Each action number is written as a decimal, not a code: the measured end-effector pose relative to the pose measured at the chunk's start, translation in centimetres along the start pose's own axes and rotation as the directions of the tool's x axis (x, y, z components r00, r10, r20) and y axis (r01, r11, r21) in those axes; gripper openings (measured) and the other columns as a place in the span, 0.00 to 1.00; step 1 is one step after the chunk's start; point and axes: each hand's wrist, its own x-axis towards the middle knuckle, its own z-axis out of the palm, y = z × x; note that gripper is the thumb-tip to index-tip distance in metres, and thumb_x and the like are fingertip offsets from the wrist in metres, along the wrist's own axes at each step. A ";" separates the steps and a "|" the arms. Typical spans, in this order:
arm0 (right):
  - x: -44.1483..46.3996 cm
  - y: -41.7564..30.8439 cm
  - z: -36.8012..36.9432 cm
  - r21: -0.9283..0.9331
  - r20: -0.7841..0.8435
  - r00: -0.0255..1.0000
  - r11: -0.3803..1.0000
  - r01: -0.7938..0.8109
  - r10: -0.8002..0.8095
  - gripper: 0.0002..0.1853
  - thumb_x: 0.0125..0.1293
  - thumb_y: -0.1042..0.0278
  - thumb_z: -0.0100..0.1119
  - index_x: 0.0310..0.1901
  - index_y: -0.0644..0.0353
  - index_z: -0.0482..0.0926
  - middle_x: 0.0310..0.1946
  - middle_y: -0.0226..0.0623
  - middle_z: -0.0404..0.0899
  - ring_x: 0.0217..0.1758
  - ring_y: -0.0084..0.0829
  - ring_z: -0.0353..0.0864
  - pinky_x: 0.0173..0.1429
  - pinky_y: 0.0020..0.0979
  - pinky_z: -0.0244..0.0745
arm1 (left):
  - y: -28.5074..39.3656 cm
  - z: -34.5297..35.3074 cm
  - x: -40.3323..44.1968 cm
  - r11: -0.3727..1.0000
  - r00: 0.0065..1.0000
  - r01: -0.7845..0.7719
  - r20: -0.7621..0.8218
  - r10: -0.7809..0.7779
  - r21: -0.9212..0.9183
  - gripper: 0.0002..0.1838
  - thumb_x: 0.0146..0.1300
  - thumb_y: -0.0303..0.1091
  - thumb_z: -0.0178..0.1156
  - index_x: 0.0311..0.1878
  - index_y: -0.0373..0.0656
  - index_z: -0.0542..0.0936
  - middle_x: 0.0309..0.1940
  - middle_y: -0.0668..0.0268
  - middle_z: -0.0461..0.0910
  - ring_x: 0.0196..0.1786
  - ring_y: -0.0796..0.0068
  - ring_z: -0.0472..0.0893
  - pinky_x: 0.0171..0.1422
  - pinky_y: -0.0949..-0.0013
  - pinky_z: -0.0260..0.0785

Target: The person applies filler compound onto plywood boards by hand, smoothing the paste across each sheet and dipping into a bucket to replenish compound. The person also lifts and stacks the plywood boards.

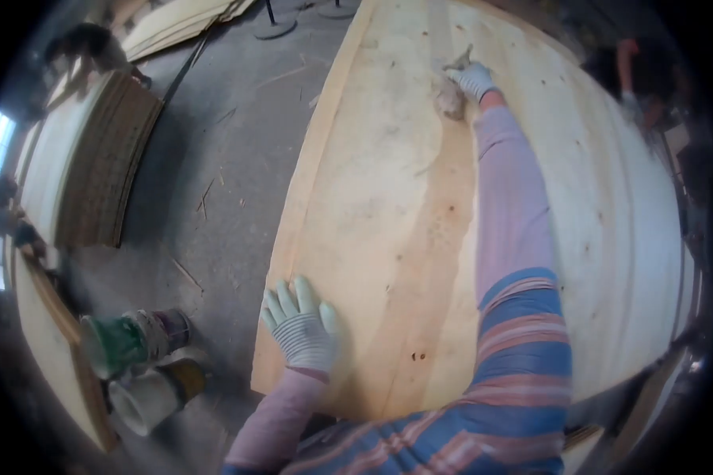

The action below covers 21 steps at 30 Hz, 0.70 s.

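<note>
A large pale plywood sheet [364,190] lies in front of me, with a darker tan band running along its length. My left hand [301,321], in a white and pale green glove, rests flat with fingers spread near its left front corner. Far out on the sheet, my gloved right hand [474,81] is closed round a small greyish tool that looks like a putty knife [461,58]. Just below that hand sits a brownish-grey lump [450,103], putty-like; I cannot tell whether the hand touches it.
On the left stands a tall stack of plywood sheets [107,158], with a person bent beside it. Several buckets [115,344] stand on the grey floor [238,150] at lower left, near a leaning board [51,348]. Another person [630,75] is at the sheet's far right.
</note>
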 end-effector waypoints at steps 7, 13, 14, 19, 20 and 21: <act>-23.3 -8.9 -5.4 -0.070 0.359 0.930 0.991 0.110 -0.078 0.18 0.60 0.59 0.65 0.49 0.60 0.83 0.39 0.38 0.86 0.44 0.30 0.83 0.51 0.32 0.77 | -0.8 0.9 -1.0 0.999 0.998 -0.039 -0.058 0.039 -0.009 0.33 0.63 0.46 0.51 0.69 0.38 0.64 0.66 0.42 0.61 0.68 0.35 0.59 0.72 0.42 0.47; -57.0 -16.7 -7.4 0.518 0.330 0.944 0.834 -0.190 0.010 0.14 0.62 0.79 0.57 0.49 0.59 0.82 0.44 0.41 0.85 0.44 0.34 0.85 0.51 0.28 0.79 | -4.2 1.2 -1.1 0.949 0.953 -0.291 -0.120 0.277 -0.119 0.33 0.63 0.51 0.50 0.68 0.42 0.65 0.64 0.38 0.62 0.67 0.38 0.60 0.71 0.43 0.49; -61.6 -19.4 -8.0 0.374 0.193 0.968 0.924 0.076 -0.158 0.14 0.62 0.82 0.54 0.48 0.60 0.81 0.43 0.42 0.84 0.45 0.36 0.85 0.52 0.30 0.80 | -5.8 0.9 -0.4 0.909 0.920 -0.389 -0.098 0.378 -0.148 0.33 0.63 0.51 0.51 0.68 0.43 0.65 0.63 0.38 0.62 0.67 0.38 0.60 0.71 0.43 0.49; -71.9 -29.5 -4.1 -0.085 -0.166 0.984 0.993 -0.079 0.064 0.16 0.61 0.80 0.56 0.51 0.60 0.80 0.43 0.41 0.84 0.43 0.33 0.84 0.51 0.30 0.79 | -9.2 2.0 0.8 0.741 0.778 -0.628 -0.215 0.591 -0.237 0.31 0.63 0.50 0.52 0.67 0.47 0.67 0.60 0.41 0.64 0.66 0.37 0.60 0.72 0.42 0.49; -71.6 -30.7 -3.8 0.161 -0.181 0.941 0.952 -0.259 0.287 0.15 0.62 0.78 0.57 0.51 0.62 0.80 0.43 0.41 0.84 0.44 0.32 0.84 0.52 0.30 0.78 | -9.4 1.7 0.9 0.738 0.778 -0.628 -0.222 0.588 -0.248 0.30 0.63 0.48 0.52 0.67 0.47 0.67 0.61 0.41 0.64 0.66 0.38 0.60 0.72 0.42 0.49; -71.1 -31.6 -3.4 0.404 -0.142 0.859 0.821 -0.403 0.491 0.14 0.63 0.76 0.57 0.50 0.64 0.80 0.43 0.40 0.83 0.44 0.31 0.83 0.53 0.29 0.77 | -9.5 1.6 1.0 0.733 0.776 -0.630 -0.231 0.587 -0.256 0.30 0.63 0.47 0.52 0.67 0.47 0.68 0.61 0.42 0.65 0.66 0.38 0.60 0.72 0.42 0.49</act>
